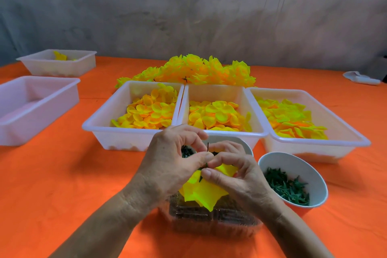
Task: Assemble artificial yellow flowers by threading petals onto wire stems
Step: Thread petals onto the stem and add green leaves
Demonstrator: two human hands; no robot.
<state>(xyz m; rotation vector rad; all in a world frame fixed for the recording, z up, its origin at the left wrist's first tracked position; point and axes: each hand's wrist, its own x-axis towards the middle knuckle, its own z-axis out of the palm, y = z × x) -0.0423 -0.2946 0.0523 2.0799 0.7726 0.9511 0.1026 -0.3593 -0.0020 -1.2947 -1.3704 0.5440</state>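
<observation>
Pinching a yellow flower point(206, 191), both hands point(204, 168) meet.

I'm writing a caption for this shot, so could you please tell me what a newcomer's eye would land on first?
First, the two hands, left and right, meeting at the near centre and pinching a half-built yellow flower with its dark wire stem. Behind them, three white trays of yellow petals stand in a row on the orange tablecloth, with a heap of finished flowers beyond.

yellow flower point(206, 191) hangs petals-down above the clear box; its thin dark wire stem point(208, 146) projects upright between the fingers.
</observation>
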